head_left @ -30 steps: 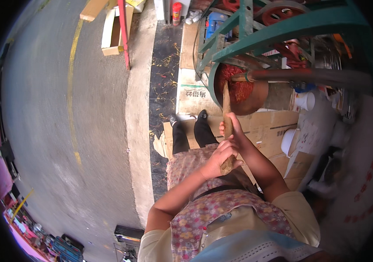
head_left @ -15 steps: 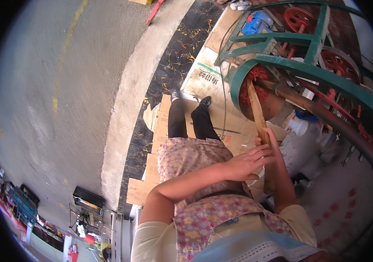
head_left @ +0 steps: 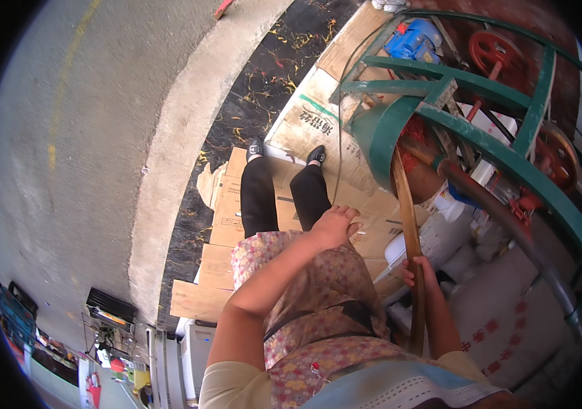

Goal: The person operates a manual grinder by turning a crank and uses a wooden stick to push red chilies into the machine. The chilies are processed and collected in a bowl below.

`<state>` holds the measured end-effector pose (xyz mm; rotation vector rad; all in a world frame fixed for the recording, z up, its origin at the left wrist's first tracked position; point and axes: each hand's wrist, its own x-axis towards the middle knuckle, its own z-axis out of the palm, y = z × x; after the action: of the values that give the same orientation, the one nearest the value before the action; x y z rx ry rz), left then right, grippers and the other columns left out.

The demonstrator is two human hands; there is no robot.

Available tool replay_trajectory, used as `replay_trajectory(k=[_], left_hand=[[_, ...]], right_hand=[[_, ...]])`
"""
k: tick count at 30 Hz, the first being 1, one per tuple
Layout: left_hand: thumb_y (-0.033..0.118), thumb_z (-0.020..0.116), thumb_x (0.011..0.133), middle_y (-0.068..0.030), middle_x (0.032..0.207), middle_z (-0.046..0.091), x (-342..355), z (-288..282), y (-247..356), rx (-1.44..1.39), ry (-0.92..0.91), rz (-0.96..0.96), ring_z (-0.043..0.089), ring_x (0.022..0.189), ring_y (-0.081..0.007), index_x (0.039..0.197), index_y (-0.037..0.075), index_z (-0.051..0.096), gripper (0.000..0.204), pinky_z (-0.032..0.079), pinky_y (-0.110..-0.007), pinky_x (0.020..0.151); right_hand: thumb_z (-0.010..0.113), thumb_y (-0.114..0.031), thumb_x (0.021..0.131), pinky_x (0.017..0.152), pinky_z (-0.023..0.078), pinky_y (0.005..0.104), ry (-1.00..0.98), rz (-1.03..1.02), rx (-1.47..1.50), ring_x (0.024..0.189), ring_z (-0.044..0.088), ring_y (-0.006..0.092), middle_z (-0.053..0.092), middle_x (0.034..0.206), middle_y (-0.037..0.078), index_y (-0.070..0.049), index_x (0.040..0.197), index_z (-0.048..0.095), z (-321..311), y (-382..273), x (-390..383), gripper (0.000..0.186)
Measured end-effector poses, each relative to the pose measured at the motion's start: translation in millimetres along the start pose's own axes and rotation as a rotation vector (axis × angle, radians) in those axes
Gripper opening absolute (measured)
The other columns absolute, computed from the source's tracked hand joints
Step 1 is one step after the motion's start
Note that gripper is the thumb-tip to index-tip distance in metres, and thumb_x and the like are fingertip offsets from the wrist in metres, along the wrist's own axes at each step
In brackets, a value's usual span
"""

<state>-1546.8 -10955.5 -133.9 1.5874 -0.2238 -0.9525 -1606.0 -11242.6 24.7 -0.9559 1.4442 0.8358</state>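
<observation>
the right hand is closed around a long, thin, brown wooden stick, gripping it near the middle of its length. the stick stands almost upright in the picture, a little tilted. its upper end goes into the round opening of a green metal machine, where some red material is visible, and its lower end comes down beside the person's right forearm.

the left hand is free and holds nothing. its fingers are loosely curled, and it hangs in the air above the knees, apart from the stick, to its left.

the person wears a flowered apron, black trousers and black shoes, and stands on flattened brown cardboard sheets that lie on the ground before the machine. a blue motor sits on the top of the green frame, and a red wheel is near it. a dark thick hose runs from the machine down to the right. white plastic containers stand just beside the stick, to its right. at left there is a pale concrete curb and a grey road.
</observation>
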Motion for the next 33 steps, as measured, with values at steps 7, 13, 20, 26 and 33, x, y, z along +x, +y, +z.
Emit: replay_trajectory(k=[7, 13, 20, 26, 33], left_hand=[[0.032, 0.055, 0.093, -0.0186, 0.119, 0.055, 71.6, 27.5, -39.4, -0.238, 0.094, 0.004, 0.051, 0.113, -0.0376, 0.128, 0.004, 0.048, 0.046, 0.04, -0.044, 0.098], [0.037, 0.057, 0.093, -0.0275, 0.145, 0.032, 139.3, 53.1, -56.3, -0.282, 0.395, -0.014, 0.03, 0.134, -0.0447, 0.146, 0.0, 0.022, 0.073, 0.031, -0.045, 0.108], [0.045, 0.051, 0.095, -0.0245, 0.155, 0.013, 178.3, 71.9, -74.8, -0.599, 0.305, 0.0, 0.01, 0.144, -0.0409, 0.15, 0.0, 0.012, 0.081, 0.019, -0.044, 0.115], [0.041, 0.048, 0.098, -0.018, 0.157, 0.01, 186.9, 83.9, -89.4, -0.677, 0.307, 0.126, 0.006, 0.146, -0.0323, 0.151, 0.004, 0.01, 0.075, 0.014, -0.045, 0.117], [0.036, 0.047, 0.098, -0.0154, 0.158, 0.011, 189.8, 87.7, -102.0, -0.703, 0.237, 0.075, 0.007, 0.146, -0.0307, 0.152, 0.007, 0.011, 0.071, 0.012, -0.045, 0.117]], right_hand=[[0.054, -0.031, 0.086, 0.041, 0.038, 0.0279, 0.068, 0.062, -0.117, 0.051, 0.043, 0.0148, 0.047, 0.066, 0.006, -0.003, 0.097, 0.053, -6.6, -12.2, 0.0, 0.031], [0.058, -0.023, 0.081, 0.038, 0.039, 0.0307, 0.122, 0.071, -0.063, 0.052, 0.047, 0.0171, 0.053, 0.084, 0.008, -0.006, 0.105, 0.05, -21.6, -20.9, 8.4, 0.03], [0.059, -0.027, 0.082, 0.046, 0.041, 0.0294, 0.165, 0.193, -0.041, 0.057, 0.045, 0.015, 0.051, 0.082, 0.006, -0.008, 0.108, 0.049, 21.0, -36.6, 1.6, 0.034], [0.053, -0.036, 0.087, 0.064, 0.045, 0.0334, 0.162, 0.272, -0.073, 0.061, 0.042, 0.0127, 0.041, 0.07, 0.0, -0.01, 0.098, 0.051, 1.0, -51.3, 2.1, 0.028], [0.056, -0.04, 0.083, 0.065, 0.042, 0.029, 0.148, 0.354, -0.068, 0.058, 0.041, 0.0144, 0.04, 0.067, 0.001, -0.01, 0.091, 0.048, 18.4, -61.8, 14.8, 0.031]])
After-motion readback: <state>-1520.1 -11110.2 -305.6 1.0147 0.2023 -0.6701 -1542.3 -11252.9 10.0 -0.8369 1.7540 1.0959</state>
